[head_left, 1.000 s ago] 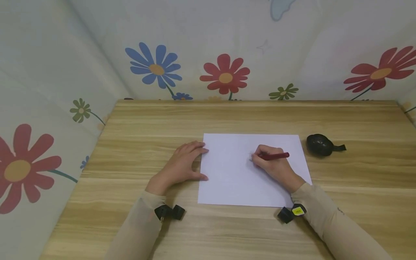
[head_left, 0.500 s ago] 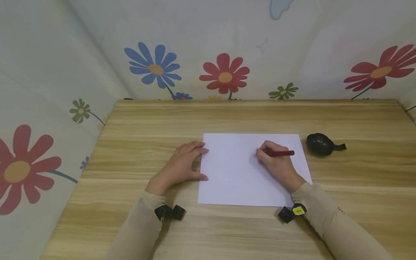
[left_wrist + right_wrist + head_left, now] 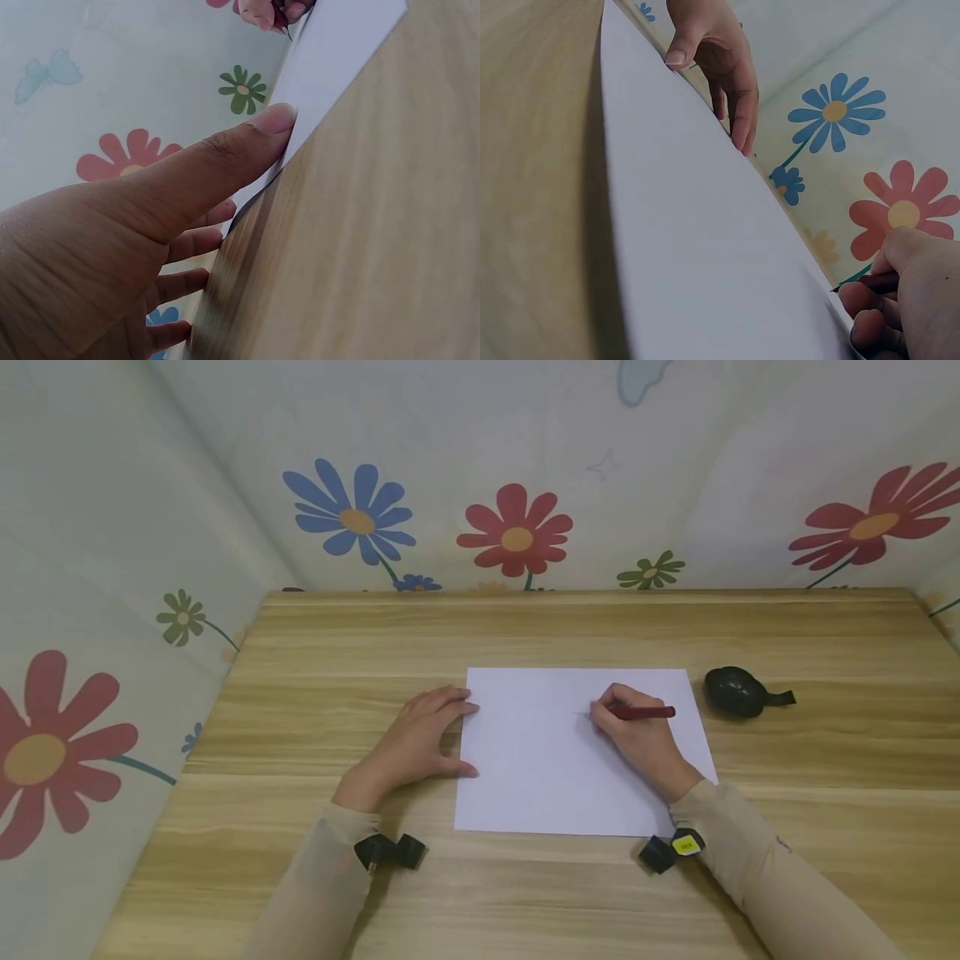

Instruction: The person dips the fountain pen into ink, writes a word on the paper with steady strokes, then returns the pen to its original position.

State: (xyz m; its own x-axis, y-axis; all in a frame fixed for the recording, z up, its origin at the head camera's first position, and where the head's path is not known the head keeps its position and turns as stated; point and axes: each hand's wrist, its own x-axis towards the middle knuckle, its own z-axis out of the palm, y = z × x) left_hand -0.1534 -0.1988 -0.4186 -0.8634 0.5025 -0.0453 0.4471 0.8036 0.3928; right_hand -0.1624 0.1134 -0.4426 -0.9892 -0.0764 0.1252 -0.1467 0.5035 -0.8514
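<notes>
A white sheet of paper lies on the wooden table. My left hand rests at its left edge, fingers spread, with thumb and fingertips on the paper; the left wrist view shows the thumb pressing the edge. My right hand pinches a dark red pen over the right half of the sheet. Faint thin lines show on the paper just left of the pen tip, which the fingers hide in the head view. In the right wrist view the pen sits between thumb and fingers.
To the right of the paper lies a black rounded object with a short flat tail. The wooden table ends at a flower-printed curtain behind and on the left. Small black devices are strapped at both wrists.
My right hand with the pen has shifted slightly right and up from one second ago, and hardly moved in the last half second. The left hand stays in place.
</notes>
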